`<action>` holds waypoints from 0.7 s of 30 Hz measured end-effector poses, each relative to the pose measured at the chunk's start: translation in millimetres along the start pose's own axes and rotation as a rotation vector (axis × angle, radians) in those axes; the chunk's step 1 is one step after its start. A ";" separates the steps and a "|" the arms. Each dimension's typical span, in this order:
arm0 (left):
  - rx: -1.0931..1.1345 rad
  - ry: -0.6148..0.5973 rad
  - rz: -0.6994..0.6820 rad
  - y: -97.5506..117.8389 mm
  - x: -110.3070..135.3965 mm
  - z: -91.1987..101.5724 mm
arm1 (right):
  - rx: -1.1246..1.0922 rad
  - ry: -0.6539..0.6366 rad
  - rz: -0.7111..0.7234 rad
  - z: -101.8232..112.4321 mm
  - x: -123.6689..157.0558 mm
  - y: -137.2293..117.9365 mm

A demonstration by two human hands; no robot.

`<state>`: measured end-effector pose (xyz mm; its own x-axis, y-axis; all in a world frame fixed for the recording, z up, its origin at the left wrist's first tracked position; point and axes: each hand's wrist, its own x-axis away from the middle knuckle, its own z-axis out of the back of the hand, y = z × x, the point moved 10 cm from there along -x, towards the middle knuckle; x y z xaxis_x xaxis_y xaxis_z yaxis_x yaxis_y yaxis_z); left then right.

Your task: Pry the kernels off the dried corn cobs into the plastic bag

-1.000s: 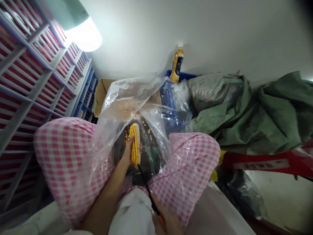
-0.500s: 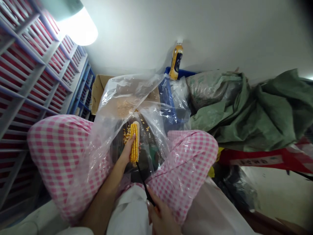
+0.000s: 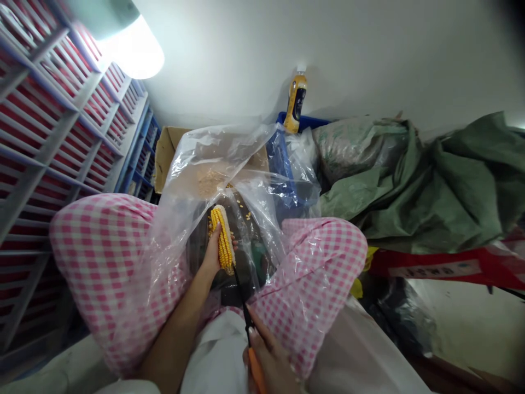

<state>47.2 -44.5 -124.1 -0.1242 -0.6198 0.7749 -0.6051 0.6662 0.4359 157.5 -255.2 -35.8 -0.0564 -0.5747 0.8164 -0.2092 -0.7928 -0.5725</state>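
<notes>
A corn cob (image 3: 223, 242), yellow with a stripped pale strip along its right side, stands tilted between my knees. My left hand (image 3: 213, 250) is wrapped round its lower left side. In my right hand (image 3: 268, 347) is a screwdriver (image 3: 241, 293) with a thin black shaft and an orange and black handle. Its tip meets the cob's lower end; the exact contact is too small to make out. Loose corn kernels (image 3: 248, 216) lie beyond the cob in a clear plastic bag (image 3: 262, 191) spread open across my lap.
Behind the bag stands a cardboard box (image 3: 164, 156). Slatted plastic crates (image 3: 61, 120) rise at the left under a bright lamp (image 3: 137, 49). An orange bottle (image 3: 296, 101) leans on the wall by a blue bin (image 3: 281, 153). Full sacks and green cloth (image 3: 443, 191) lie at the right.
The cob's top has tilted left and its stripped strip shows more. My right hand has shifted slightly down, and more of the screwdriver's orange handle shows.
</notes>
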 end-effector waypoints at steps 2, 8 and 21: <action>-0.003 0.004 0.013 -1.8 0.2 0.3 | 0.167 0.132 0.085 10.7 4.3 -8.0; 0.019 0.003 0.025 -1.8 0.3 1.0 | 0.399 0.132 0.161 13.4 11.6 -25.6; 0.010 -0.005 -0.003 1.9 0.3 -0.5 | 0.139 0.164 -0.023 13.0 -8.1 -5.2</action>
<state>46.4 -43.2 -122.8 -0.1263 -0.6242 0.7710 -0.6137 0.6598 0.4336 171.8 -249.0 -40.4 -0.2139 -0.5247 0.8240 -0.0765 -0.8319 -0.5496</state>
